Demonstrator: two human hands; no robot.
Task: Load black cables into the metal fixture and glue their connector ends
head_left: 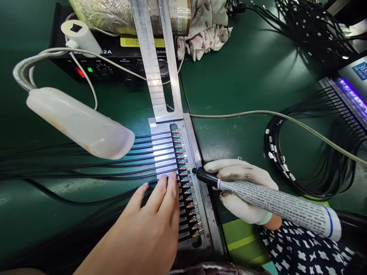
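My bare left hand (157, 214) lies with its fingers stretched out, the tips on the metal strip (164, 151) that covers a row of black cables (143, 152). Those cables end in small connectors with coloured wires (185, 173), lined up along a metal jig (192, 152). In a white, stained glove, my right hand (243, 191) is closed around a glue syringe (266, 200) wrapped in printed white paper. The syringe lies tilted, its black front end pointing left. Its fine tip is close to the connectors near the row's middle; I cannot tell whether it touches one.
A white gooseneck lamp (80, 122) hangs over the cables on the left. Behind it stands a black dispenser box (114, 68). A slotted metal bar (149, 57) extends away from the jig. At right are a coiled cable bundle (271, 152) and a purple-lit unit (354, 97).
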